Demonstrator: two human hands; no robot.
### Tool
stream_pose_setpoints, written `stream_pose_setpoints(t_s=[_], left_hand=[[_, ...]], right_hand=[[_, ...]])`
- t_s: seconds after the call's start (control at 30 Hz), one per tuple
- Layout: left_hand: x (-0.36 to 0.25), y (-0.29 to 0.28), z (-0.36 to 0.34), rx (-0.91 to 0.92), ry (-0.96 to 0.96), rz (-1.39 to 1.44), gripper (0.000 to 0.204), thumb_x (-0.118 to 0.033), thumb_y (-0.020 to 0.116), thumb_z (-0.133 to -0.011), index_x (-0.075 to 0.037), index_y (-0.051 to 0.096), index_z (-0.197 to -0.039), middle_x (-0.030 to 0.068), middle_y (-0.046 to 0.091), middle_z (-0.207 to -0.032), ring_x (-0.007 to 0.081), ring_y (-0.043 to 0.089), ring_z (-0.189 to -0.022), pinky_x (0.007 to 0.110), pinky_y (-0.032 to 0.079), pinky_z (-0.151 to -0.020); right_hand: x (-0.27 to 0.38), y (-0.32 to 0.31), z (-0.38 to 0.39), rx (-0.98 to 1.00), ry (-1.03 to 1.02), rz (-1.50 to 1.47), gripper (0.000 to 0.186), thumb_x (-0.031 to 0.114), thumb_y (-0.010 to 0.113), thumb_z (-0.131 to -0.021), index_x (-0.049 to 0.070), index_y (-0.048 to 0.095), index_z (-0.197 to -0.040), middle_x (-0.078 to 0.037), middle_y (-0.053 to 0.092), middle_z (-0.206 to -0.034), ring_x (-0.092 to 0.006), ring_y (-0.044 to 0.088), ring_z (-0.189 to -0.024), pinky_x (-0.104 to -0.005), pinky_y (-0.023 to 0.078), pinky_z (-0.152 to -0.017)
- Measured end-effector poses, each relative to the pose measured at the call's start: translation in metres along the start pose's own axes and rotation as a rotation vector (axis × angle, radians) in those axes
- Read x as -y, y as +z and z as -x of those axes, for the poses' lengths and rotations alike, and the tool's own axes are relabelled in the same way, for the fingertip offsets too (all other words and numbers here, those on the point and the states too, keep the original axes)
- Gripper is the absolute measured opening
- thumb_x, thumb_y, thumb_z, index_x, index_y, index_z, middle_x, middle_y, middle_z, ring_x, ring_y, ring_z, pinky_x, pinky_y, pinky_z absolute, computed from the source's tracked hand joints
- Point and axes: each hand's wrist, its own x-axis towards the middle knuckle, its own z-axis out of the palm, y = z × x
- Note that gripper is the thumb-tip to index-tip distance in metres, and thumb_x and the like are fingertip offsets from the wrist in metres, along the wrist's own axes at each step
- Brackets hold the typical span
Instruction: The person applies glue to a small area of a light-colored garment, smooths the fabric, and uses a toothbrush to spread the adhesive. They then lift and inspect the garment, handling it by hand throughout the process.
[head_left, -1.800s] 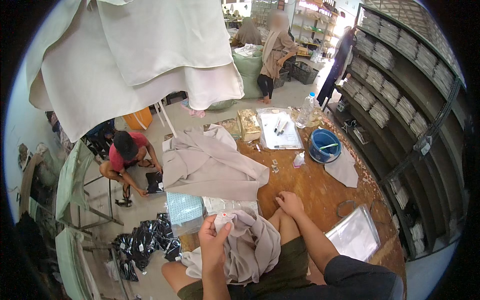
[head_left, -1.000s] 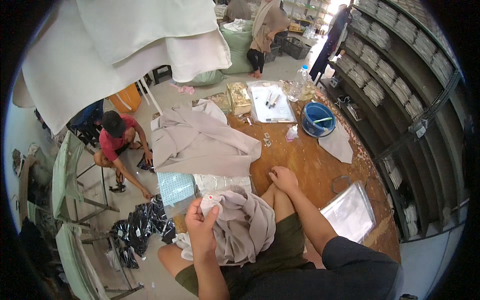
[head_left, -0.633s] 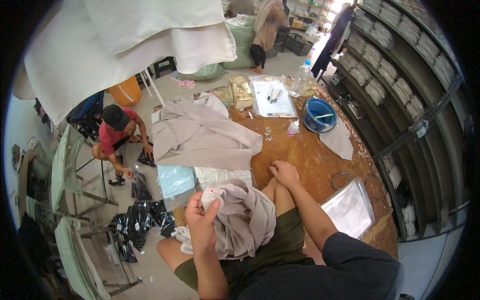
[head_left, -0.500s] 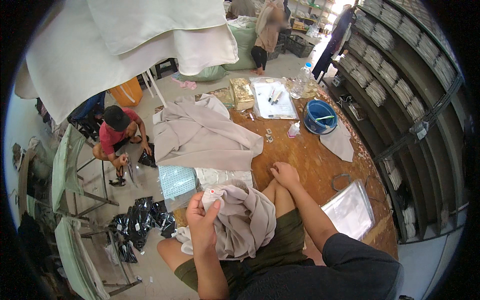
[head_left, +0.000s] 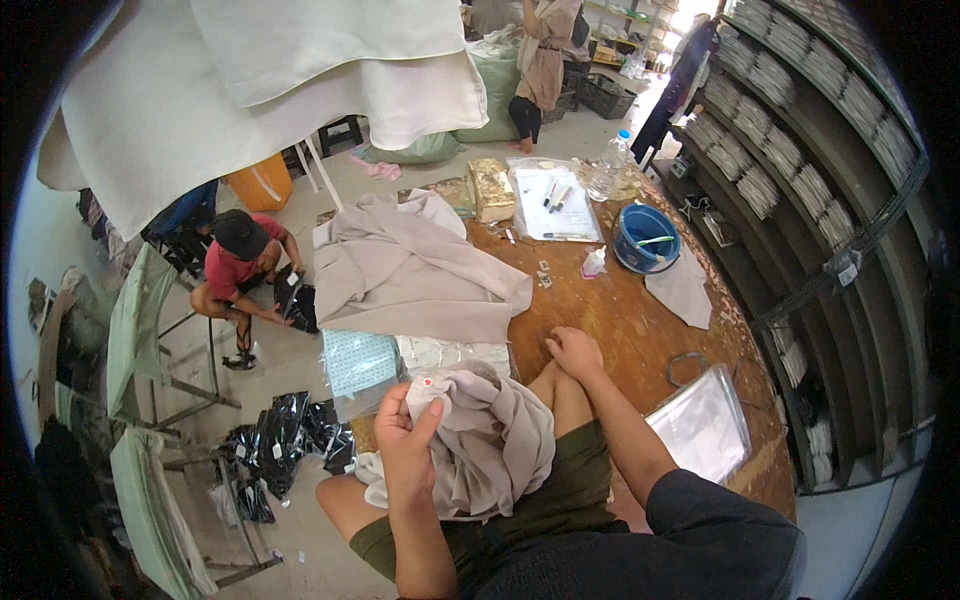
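Observation:
My left hand [head_left: 408, 432] pinches the edge of a beige cloth garment [head_left: 497, 435] between thumb and fingers. A small red-and-white mark shows on the cloth at the fingertips. The rest of the garment lies bunched over my lap. My right hand [head_left: 574, 350] holds nothing and rests loosely with relaxed fingers beside my knee, over the table. Just beyond my left hand lie a light-blue patterned packet [head_left: 360, 362] and a clear plastic packet [head_left: 455, 355]. A larger beige garment [head_left: 420, 265] is spread over the table's far left part.
The worn wooden table [head_left: 620, 400] holds a blue bucket [head_left: 643, 242], a water bottle [head_left: 608, 170], a small dropper bottle [head_left: 593, 263], pens on papers [head_left: 550, 215] and plastic bags [head_left: 705, 425]. Shelves stand right. Left, a person [head_left: 243, 262] squats near black packages [head_left: 280, 440]. White cloth [head_left: 300, 90] hangs overhead.
My hands and the garment keep their places. The squatting person has brought both hands to a black package. The standing person at the back has shifted. The view has tilted slightly.

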Motion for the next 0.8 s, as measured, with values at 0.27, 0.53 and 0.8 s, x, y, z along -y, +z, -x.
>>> stream_pose_setpoints(t_s=[0.27,0.53,0.8], left_hand=[[-0.007,-0.002,-0.001,-0.061,0.019,-0.029,0.030,0.004,0.066,-0.084,0.003,0.055,-0.112,0.0096,0.066,-0.104,0.0130,0.063,-0.092,0.027,0.048,-0.085],[-0.029,-0.009,-0.008,-0.166,0.116,-0.053,0.029,0.006,0.063,-0.085,0.001,0.054,-0.113,0.0089,0.066,-0.104,0.0137,0.064,-0.090,0.027,0.051,-0.082],[-0.027,0.000,-0.009,-0.162,0.173,-0.057,0.028,0.002,0.066,-0.087,0.003,0.055,-0.112,0.0092,0.066,-0.105,0.0110,0.062,-0.090,0.024,0.048,-0.082]], right_hand=[[-0.005,0.005,-0.002,-0.042,-0.047,-0.032,0.026,0.029,0.057,-0.089,0.006,0.066,-0.099,-0.016,0.066,-0.098,-0.0336,0.062,-0.097,-0.0446,0.050,-0.083],[0.058,-0.017,-0.008,-0.224,-0.386,-0.297,0.022,0.016,0.066,-0.085,0.002,0.067,-0.102,-0.016,0.068,-0.095,-0.0320,0.065,-0.089,-0.0390,0.051,-0.080],[0.201,-0.098,0.031,-0.266,-0.746,-0.653,0.021,0.003,0.072,-0.077,0.002,0.067,-0.098,-0.010,0.068,-0.091,-0.0261,0.064,-0.086,-0.0340,0.049,-0.077]])
